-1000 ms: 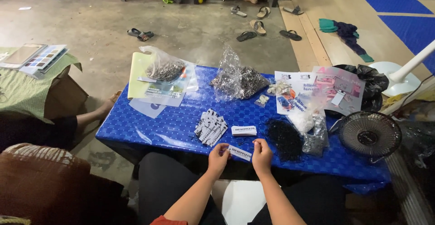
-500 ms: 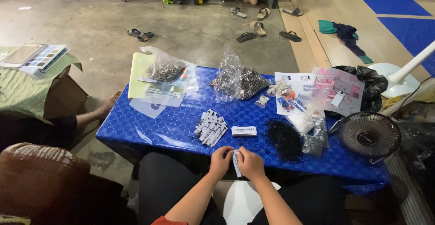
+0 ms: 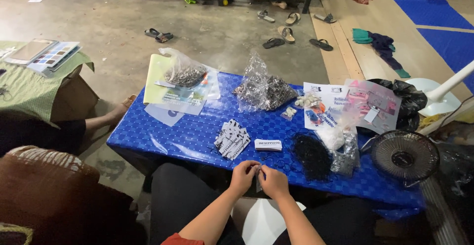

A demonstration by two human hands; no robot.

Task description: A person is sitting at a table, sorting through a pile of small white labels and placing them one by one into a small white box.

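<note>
Both hands, left hand and right hand, pinch a small white tag together at the worktop's six-o'clock edge; best kept steady, fingertips close.

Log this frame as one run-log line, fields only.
left hand: pinching small white tag | right hand: same tag | location: near edge of blue table | nearby: tag pile

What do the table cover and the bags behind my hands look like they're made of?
The table cover looks like glossy blue plastic sheeting: it shines and has a woven check pattern. The two bags look like thin clear plastic film, crinkled and see-through, with small dark pieces inside. The cards near the left hand look like matte printed paper.
</note>
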